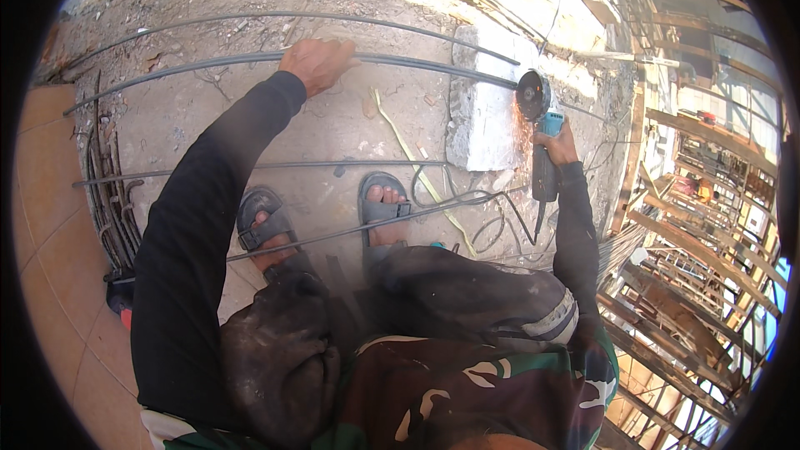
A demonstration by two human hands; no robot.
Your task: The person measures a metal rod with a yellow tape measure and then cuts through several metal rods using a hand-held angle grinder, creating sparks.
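Note:
My left hand [319,65] is closed around a pair of long steel rebars [417,63] lying side by side. Their right ends rest across a pale concrete block [492,112]. Gripped in my right hand [562,145] is an angle grinder [545,177] with a blue head and a dark body. Its cutting disc [531,94] meets the ends of the bars just past the block's right edge, and orange sparks [523,135] spray downward from there. Another thin rebar [333,18] runs behind the pair, its end also on the block.
Both my sandalled feet stand near another rebar [333,166]. A black power cord [533,229] loops by the grinder, and a yellowish strip [408,146] lies on the ground. Short bent bars [112,183] are bundled at left beside orange tiles [54,225]. Wooden scaffolding [692,242] drops away at right.

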